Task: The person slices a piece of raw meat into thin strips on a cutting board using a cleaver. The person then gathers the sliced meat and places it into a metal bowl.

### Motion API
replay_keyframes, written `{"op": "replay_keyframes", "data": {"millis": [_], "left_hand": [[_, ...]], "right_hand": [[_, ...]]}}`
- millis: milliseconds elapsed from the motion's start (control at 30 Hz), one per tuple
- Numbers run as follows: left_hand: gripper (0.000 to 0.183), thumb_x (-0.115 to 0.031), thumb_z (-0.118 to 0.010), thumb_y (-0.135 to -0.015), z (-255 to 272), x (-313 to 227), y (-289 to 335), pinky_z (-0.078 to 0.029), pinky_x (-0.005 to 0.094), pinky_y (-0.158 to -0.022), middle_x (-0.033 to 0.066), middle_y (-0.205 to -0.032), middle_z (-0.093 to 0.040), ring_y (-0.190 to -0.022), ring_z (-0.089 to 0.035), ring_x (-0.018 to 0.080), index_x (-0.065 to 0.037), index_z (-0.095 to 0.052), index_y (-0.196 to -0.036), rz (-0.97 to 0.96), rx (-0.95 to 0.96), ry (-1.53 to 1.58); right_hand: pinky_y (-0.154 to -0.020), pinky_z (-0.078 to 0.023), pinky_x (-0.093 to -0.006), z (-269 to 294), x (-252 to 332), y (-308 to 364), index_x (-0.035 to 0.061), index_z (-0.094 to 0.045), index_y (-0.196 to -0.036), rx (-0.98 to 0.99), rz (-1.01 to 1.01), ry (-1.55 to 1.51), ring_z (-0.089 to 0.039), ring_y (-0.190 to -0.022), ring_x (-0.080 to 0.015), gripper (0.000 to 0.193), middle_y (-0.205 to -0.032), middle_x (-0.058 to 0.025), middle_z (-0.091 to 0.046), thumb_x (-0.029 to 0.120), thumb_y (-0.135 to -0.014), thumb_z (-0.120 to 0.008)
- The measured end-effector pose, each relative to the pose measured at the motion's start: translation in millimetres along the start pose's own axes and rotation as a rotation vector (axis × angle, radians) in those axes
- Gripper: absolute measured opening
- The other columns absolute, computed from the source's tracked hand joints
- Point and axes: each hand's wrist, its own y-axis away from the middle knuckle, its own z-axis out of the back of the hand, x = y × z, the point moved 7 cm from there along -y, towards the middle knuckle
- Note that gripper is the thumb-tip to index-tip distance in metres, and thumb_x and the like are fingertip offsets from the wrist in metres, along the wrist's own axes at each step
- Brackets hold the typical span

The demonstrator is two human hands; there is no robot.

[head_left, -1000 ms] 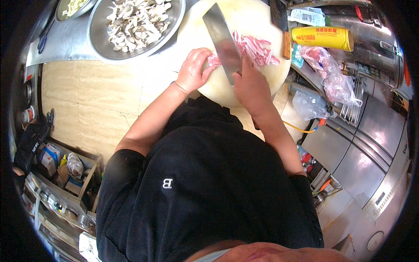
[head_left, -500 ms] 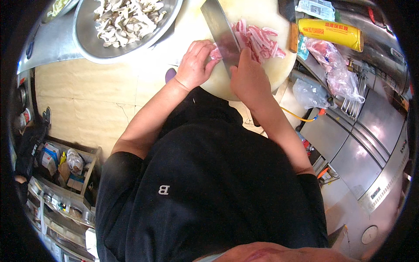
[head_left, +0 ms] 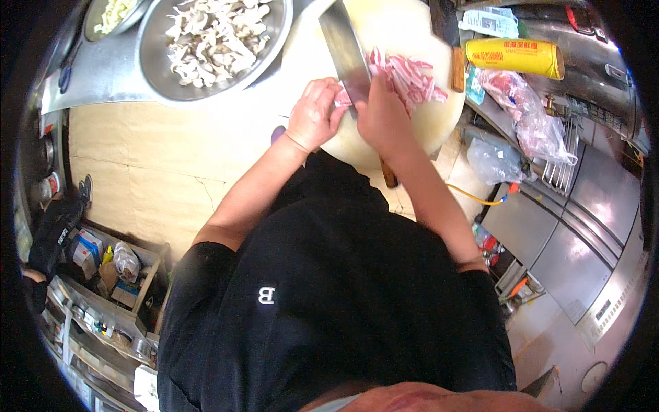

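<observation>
On the round pale cutting board (head_left: 432, 130), my right hand (head_left: 384, 120) is closed on a cleaver (head_left: 345, 51). Its broad blade points away from me, and a wooden handle end (head_left: 389, 173) shows below my wrist. Just left of the blade, my left hand (head_left: 312, 113) has its fingers curled, pressing a small piece of raw pink meat (head_left: 342, 98) against the board. Right of the blade lies a pile of sliced red-and-white fatty meat (head_left: 412, 79), partly behind my right hand. The blade's lower edge is hidden, so I cannot tell how deep it cuts.
A steel bowl of sliced mushrooms (head_left: 220, 48) stands at the far left, with a bowl of pale green shreds (head_left: 115, 15) beyond. Right of the board are another wooden-handled knife (head_left: 458, 72), a yellow roll (head_left: 515, 58) and bagged meat (head_left: 532, 117). A person's dark-clothed leg (head_left: 58, 226) shows at left.
The whole view has shifted slightly. My right hand and the cleaver have moved a little left, away from the sliced pile and toward my left hand, which still presses the meat.
</observation>
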Motion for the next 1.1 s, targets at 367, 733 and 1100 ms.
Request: {"op": "replay_keyframes", "data": {"millis": [367, 733, 1100], "left_hand": [[0.038, -0.010, -0.077, -0.072, -5, 8, 4, -0.050, 0.0421, -0.089, 0.0177, -0.109, -0.061, -0.100, -0.059, 0.0372, 0.000, -0.060, -0.105, -0.020, 0.003, 0.024], [0.039, -0.011, -0.078, -0.071, -8, 0, 11, -0.050, 0.0419, -0.089, 0.0174, -0.110, -0.060, -0.102, -0.058, 0.0370, 0.000, -0.060, -0.105, -0.113, 0.004, -0.033], [0.042, -0.015, -0.077, -0.076, -3, 18, 7, -0.048, 0.0440, -0.094, 0.0157, -0.111, -0.061, -0.106, -0.058, 0.0357, -0.003, -0.059, -0.112, 0.017, 0.031, 0.126]], "right_hand": [[-0.081, -0.050, -0.0526, -8, -4, -37, -0.0059, -0.047, -0.115, 0.111, -0.140, -0.026, -0.064, -0.093, -0.0467, 0.042, -0.094, -0.0332, -0.064, 0.013, -0.084, -0.066], [-0.082, -0.051, -0.0519, -4, 2, -14, -0.0074, -0.045, -0.120, 0.029, -0.098, -0.059, -0.064, -0.092, -0.0466, 0.043, -0.092, -0.0312, -0.065, 0.008, -0.084, -0.063], [-0.085, -0.049, -0.0512, 10, -16, 29, -0.0036, -0.043, -0.128, 0.151, -0.185, 0.008, -0.064, -0.096, -0.0451, 0.049, -0.097, -0.0299, -0.066, 0.012, -0.087, -0.063]]}}
